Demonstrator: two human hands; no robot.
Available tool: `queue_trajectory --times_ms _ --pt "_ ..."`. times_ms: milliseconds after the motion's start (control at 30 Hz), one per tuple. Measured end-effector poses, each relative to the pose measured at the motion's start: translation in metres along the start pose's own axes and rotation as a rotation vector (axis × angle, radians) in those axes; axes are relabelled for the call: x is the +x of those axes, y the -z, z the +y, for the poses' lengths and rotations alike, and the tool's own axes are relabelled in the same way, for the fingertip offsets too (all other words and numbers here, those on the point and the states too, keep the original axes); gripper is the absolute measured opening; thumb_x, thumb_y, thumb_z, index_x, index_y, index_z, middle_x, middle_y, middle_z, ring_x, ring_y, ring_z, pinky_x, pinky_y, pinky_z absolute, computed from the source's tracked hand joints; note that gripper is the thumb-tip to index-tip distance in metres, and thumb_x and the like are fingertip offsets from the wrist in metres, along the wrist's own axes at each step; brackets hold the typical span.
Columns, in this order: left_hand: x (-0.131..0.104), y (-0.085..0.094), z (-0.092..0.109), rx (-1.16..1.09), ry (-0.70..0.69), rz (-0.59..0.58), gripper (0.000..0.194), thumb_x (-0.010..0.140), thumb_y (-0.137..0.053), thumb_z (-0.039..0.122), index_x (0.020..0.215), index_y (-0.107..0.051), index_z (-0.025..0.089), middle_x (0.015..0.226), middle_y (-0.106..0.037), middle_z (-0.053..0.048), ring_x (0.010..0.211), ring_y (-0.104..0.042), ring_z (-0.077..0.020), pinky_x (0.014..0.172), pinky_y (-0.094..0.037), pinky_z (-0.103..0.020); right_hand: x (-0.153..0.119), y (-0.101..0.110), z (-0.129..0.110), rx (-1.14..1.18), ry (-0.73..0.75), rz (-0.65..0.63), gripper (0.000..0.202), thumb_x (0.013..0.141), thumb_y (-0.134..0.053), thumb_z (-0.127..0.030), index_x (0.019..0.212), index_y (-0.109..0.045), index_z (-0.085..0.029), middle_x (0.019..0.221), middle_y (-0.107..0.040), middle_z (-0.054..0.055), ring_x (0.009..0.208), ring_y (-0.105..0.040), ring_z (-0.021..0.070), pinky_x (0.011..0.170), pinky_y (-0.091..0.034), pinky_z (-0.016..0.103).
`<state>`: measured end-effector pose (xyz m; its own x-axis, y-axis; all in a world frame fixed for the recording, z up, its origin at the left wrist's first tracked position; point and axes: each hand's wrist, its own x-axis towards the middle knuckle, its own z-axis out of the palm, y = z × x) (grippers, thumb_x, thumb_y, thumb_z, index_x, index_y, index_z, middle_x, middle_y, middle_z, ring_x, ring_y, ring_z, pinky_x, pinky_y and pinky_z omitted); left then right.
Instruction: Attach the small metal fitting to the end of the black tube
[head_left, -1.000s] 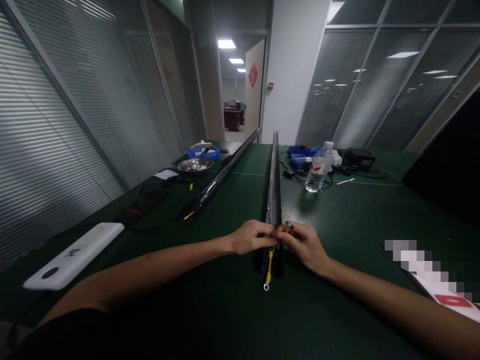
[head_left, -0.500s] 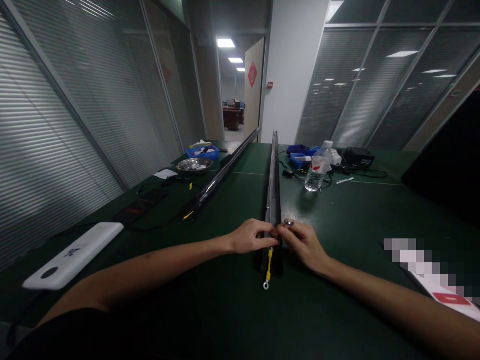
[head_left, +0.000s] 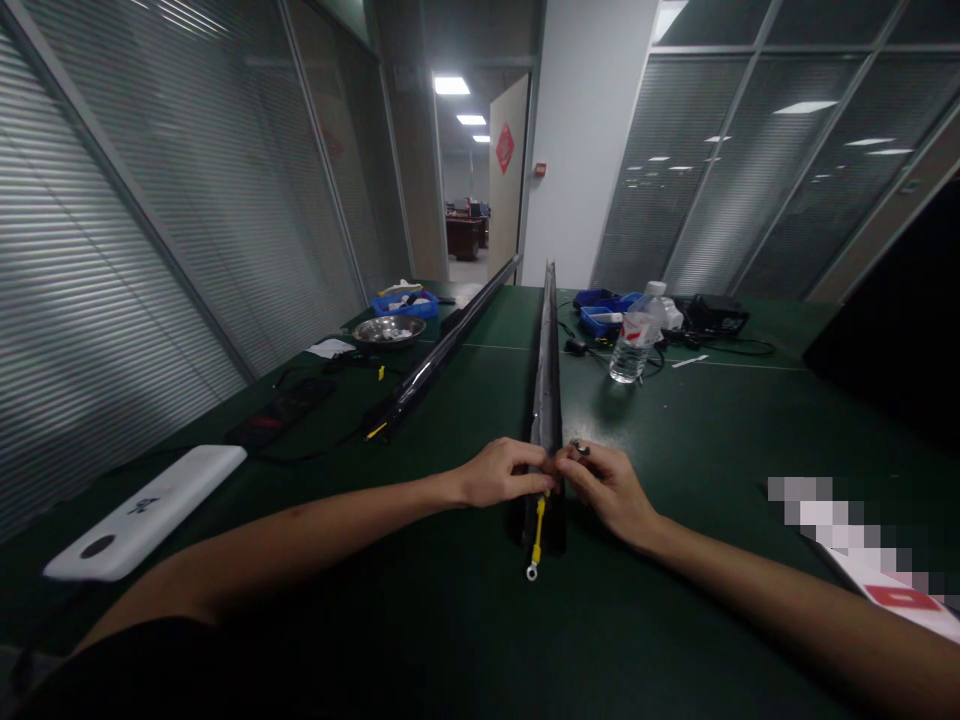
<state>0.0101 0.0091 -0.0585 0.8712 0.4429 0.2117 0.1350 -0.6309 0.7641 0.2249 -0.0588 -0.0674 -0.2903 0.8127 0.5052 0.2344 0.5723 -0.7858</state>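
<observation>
A long dark channel-shaped bar runs away from me down the table, grey along its inside. My left hand is closed at its near end, thumb and fingers gripping across the bar. Against the bar's right side, my right hand is pinched, its fingertips touching those of the left. A small shiny piece shows at the right forefinger; whether it is held or worn I cannot tell. What lies between the fingertips is hidden. From under my left hand a yellow wire with a ring terminal sticks out toward me.
Left of my hands lies a second long black bar. A white power bank, metal bowl and blue tray are farther left. On the right stand a water bottle, blue bins and black cables.
Both hands stay in nearly the same place on the bar. The small shiny piece at my right forefinger looks slightly turned, and the ring terminal has shifted very little.
</observation>
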Motion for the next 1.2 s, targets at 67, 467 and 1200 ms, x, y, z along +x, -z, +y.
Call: queue_trajectory --times_ms 67,467,1200 --pt "-0.0005 -0.0001 0.0011 0.013 0.016 0.012 0.028 0.101 -0.063 0.038 0.1 -0.074 0.012 0.088 -0.064 -0.002 0.077 -0.058 -0.0147 0.069 -0.041 -0.021 -0.0004 0.0005 -0.0007 -0.024 0.031 0.022 0.036 0.108 -0.057 -0.039 0.081 -0.068 -0.019 0.075 -0.063 0.001 0.063 -0.055 0.0141 0.061 -0.044 0.026" --pt "-0.0004 -0.001 -0.0018 0.064 0.003 0.019 0.026 0.098 -0.068 0.038 0.096 -0.073 0.012 0.084 -0.062 -0.001 0.073 -0.055 -0.0126 0.067 -0.038 -0.021 0.0028 0.0001 -0.0025 -0.006 0.025 -0.031 0.038 0.109 -0.054 -0.043 0.088 -0.074 -0.018 0.076 -0.063 0.001 0.062 -0.055 0.014 0.058 -0.043 0.026" --pt "-0.0002 -0.0014 0.0023 0.047 0.029 0.04 0.032 0.1 -0.065 0.043 0.097 -0.073 0.012 0.08 -0.059 0.001 0.068 -0.052 -0.0117 0.063 -0.035 -0.021 -0.0001 0.0001 -0.0042 -0.032 -0.009 0.022 0.041 0.109 -0.051 -0.046 0.083 -0.067 -0.018 0.064 -0.053 -0.002 0.053 -0.048 0.0132 0.051 -0.039 0.025"
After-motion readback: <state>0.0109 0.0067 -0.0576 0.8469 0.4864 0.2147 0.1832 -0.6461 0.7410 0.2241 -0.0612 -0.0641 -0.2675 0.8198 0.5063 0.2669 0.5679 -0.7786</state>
